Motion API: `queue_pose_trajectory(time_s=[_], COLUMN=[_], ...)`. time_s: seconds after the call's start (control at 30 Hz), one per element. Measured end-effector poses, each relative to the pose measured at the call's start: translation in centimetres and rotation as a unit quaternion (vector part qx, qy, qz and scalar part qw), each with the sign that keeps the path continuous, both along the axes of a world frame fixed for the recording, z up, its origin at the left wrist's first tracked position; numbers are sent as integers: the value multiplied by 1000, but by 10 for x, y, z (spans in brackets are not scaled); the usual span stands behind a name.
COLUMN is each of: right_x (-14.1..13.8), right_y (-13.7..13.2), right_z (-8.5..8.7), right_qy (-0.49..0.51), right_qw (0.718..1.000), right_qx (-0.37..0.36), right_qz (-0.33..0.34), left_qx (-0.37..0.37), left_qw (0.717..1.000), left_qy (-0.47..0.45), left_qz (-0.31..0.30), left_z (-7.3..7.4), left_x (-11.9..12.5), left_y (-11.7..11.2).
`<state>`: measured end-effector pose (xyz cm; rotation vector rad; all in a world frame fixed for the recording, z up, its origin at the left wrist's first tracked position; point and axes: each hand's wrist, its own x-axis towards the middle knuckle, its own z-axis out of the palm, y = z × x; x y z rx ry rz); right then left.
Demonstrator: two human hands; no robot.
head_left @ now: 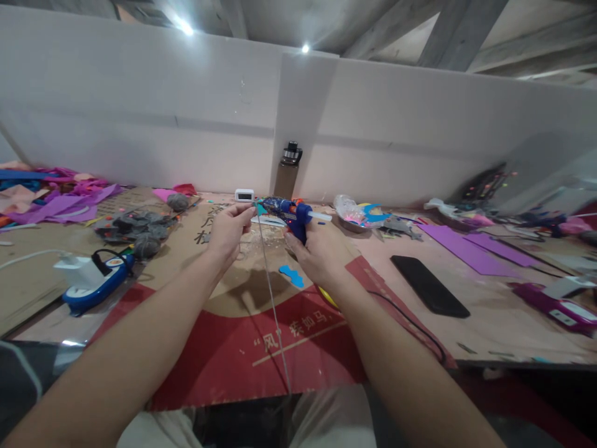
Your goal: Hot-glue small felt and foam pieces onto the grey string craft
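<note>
My right hand (314, 246) is closed around the handle of a blue hot glue gun (285, 210). A whitish glue stick (321, 216) sticks out of its back end. The nozzle points left, close to the fingertips of my left hand (233, 231). Thumb and forefinger of that hand pinch a thin grey strand (269, 286), yarn or cord, which runs down over the table edge toward my lap. A teal bit (261, 208) shows by the nozzle; whether my fingers touch it I cannot tell. Below the hands, a blue cut-out piece (291, 275) lies on the red and brown cardboard (209, 348).
At left lie grey yarn balls (147, 246), a blue power strip (100, 283) and coloured felt sheets (60, 199). Behind the hands stand a bottle (286, 174) and a small white display (244, 195). To the right are a black phone (429, 285), purple sheets (471, 249) and a magenta power strip (555, 305).
</note>
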<state>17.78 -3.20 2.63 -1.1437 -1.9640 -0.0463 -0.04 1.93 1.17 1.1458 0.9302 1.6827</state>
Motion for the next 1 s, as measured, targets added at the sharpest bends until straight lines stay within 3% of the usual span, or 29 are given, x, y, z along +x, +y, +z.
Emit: queue_pose_trajectory(time_s=[0.2, 0.47, 0.73, 0.83, 0.9, 1.0], right_x=[0, 1, 3, 7, 11, 22], right_y=[3, 1, 15, 28, 41, 63], right_z=[-3, -1, -16, -23, -28, -34], right_qy=[41, 48, 104, 178, 243, 274], right_qw=[998, 998, 993, 976, 950, 914], right_qx=[-31, -38, -60, -113, -189, -299], right_qz=[28, 11, 20, 44, 51, -13], left_qx=[-9, -1, -13, -18, -24, -25], left_qw=[1000, 1000, 1000, 1000, 999, 1000], left_qy=[0, -5, -17, -21, -21, 4], left_qz=[8, 1, -4, -15, -18, -17], left_z=[2, 2, 2, 2, 2, 1], left_x=[1, 2, 0, 0, 1, 3], left_y=[-1, -1, -1, 0, -1, -2])
